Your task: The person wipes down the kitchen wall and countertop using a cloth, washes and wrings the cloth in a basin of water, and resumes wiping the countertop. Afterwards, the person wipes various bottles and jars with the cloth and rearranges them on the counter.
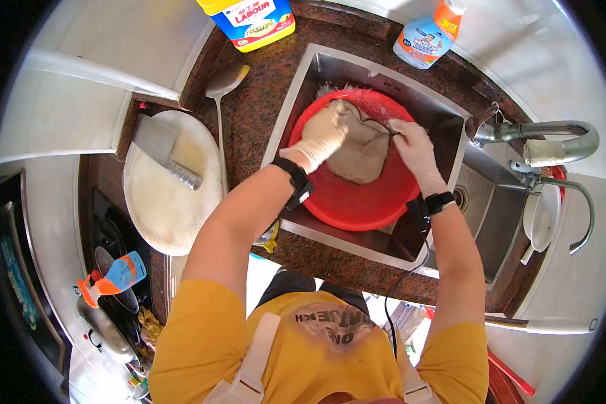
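Grey cloth is held by both hands over the red basin, which is set in the larger bowl of the steel sink. Left forearm is angled forward and inward from a bent elbow; left hand is clenched around the cloth's upper-left part, back of hand facing up. Right forearm is pointed nearly straight ahead, with the hand tipped inward at the wrist; cloth's upper-right edge is pinched by the curled fingers of the right hand. Exact thumb placement can't be made out. Hands are set apart, cloth spanned between them, lower end hanging toward the basin floor. A dark band is worn on each wrist. Spatula is laid on the surface to the left, beside the round board with the cleaver on it.
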Action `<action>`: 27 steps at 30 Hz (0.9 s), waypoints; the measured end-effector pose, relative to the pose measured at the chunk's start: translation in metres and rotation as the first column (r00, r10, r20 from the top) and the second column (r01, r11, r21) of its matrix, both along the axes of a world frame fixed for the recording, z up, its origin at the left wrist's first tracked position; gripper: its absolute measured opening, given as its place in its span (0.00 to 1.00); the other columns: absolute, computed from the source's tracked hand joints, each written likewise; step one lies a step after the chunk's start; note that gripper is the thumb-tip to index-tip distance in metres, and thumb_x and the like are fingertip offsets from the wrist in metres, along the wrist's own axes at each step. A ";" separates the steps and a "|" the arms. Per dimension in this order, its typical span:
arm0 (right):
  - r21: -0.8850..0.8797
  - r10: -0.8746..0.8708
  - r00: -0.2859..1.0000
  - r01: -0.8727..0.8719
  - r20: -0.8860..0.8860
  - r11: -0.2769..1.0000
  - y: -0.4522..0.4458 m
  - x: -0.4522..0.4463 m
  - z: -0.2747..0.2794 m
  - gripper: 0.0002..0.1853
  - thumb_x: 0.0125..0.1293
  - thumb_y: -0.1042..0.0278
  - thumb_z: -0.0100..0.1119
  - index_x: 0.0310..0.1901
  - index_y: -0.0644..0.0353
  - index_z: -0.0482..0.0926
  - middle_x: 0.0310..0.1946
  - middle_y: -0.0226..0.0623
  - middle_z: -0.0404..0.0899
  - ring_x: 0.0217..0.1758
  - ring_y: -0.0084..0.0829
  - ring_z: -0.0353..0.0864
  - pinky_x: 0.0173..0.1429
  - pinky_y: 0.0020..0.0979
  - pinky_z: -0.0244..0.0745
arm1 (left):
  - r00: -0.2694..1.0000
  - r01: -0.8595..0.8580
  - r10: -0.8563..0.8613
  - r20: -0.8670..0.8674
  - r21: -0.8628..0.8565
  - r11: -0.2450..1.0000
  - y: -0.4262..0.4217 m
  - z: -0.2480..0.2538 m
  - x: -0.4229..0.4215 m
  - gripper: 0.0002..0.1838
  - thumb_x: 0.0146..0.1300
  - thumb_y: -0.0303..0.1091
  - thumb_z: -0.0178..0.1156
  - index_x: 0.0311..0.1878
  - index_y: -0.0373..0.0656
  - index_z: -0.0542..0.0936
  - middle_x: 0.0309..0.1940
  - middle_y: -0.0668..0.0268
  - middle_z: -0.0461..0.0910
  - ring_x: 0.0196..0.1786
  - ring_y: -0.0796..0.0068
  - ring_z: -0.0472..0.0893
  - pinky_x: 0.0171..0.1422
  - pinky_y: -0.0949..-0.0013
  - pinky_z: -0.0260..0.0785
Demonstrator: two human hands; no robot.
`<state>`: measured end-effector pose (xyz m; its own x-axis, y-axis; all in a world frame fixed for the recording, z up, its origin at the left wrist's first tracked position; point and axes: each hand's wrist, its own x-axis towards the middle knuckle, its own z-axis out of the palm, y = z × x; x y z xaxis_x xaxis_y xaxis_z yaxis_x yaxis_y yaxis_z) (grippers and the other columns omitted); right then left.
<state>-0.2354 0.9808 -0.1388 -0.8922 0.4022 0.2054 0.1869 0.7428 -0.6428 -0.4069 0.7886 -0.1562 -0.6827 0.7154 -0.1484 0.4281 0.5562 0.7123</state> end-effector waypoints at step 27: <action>-0.352 0.164 0.983 -0.128 0.077 0.927 0.009 0.011 0.131 0.13 0.68 0.71 0.61 0.52 0.65 0.82 0.35 0.44 0.85 0.40 0.32 0.83 0.49 0.31 0.76 | 0.768 0.626 -0.640 0.025 -0.239 0.742 -0.007 0.141 -0.040 0.25 0.55 0.43 0.70 0.53 0.38 0.84 0.42 0.53 0.87 0.44 0.56 0.86 0.52 0.61 0.76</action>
